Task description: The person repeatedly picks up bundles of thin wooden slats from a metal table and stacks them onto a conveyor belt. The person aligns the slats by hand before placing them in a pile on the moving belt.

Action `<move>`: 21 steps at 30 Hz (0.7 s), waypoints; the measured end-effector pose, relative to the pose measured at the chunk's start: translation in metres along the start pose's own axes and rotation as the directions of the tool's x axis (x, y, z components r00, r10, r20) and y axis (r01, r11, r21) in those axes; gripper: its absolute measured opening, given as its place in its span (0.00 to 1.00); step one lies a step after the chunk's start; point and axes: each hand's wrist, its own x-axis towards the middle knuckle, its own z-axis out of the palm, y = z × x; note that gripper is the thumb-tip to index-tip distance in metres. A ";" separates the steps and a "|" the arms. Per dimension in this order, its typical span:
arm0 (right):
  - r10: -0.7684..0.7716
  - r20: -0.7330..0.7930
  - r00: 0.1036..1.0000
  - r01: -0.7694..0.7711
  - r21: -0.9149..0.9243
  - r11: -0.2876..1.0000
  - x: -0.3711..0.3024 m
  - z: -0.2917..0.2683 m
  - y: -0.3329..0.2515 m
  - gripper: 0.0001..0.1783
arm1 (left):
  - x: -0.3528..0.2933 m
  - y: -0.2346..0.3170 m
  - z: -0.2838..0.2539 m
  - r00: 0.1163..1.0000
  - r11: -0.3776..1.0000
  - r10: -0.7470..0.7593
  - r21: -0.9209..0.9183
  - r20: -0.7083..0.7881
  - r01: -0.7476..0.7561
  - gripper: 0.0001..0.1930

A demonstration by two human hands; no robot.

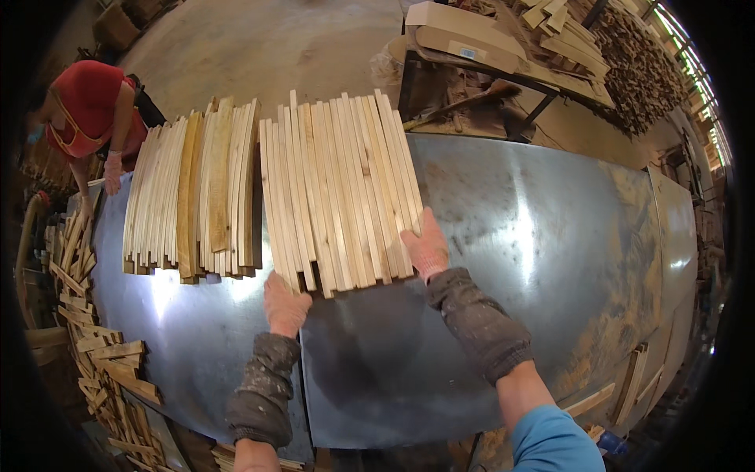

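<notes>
A stack of pale, narrow wooden strips (344, 189) lies side by side on a shiny metal table (480, 204), its near ends uneven. My left hand (285, 305), in a pinkish work glove, grips the stack at its near left corner, with the thumb against the strip ends. Along the right edge, near the front, my gloved right hand (429, 245) presses on the outermost strip. The undersides of my fingers are hidden. Just left of this stack sits a second stack of wooden strips (161, 197), with some yellower, wider pieces among it.
A person in a red top (90, 98) leans over the table's far left end, wearing gloves. Loose wood offcuts (118, 362) are heaped along the left edge. Beyond the table stands a bench with a cardboard box (464, 43). Sawdust (621, 259) coats the table's right part.
</notes>
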 end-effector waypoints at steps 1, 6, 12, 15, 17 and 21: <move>0.000 -0.010 1.000 -0.001 -0.021 1.000 -0.016 -0.008 0.027 0.48 | -0.024 0.002 0.003 0.997 0.997 0.075 0.008 -0.016 -0.075 0.38; 0.234 -0.015 0.972 -0.233 0.028 0.972 -0.157 -0.065 0.040 0.50 | -0.164 -0.056 0.026 0.999 0.999 0.044 0.018 -0.001 -0.043 0.45; 0.502 -0.058 0.863 -0.505 -0.103 0.857 -0.354 -0.130 0.117 0.47 | -0.354 -0.138 0.031 0.992 0.997 0.071 -0.031 0.108 -0.068 0.48; 0.577 0.063 0.814 -0.576 -0.042 0.817 -0.430 -0.156 0.129 0.42 | -0.421 -0.182 0.022 0.981 0.996 0.083 0.000 0.174 -0.084 0.48; 0.563 0.159 0.811 -0.580 0.100 0.808 -0.483 -0.165 0.141 0.37 | -0.448 -0.205 0.009 0.966 0.996 0.064 0.045 0.250 -0.078 0.48; 0.417 0.178 0.891 -0.424 -0.002 0.906 -0.519 -0.176 0.152 0.35 | -0.459 -0.223 -0.008 0.925 0.988 0.124 0.040 0.359 -0.148 0.55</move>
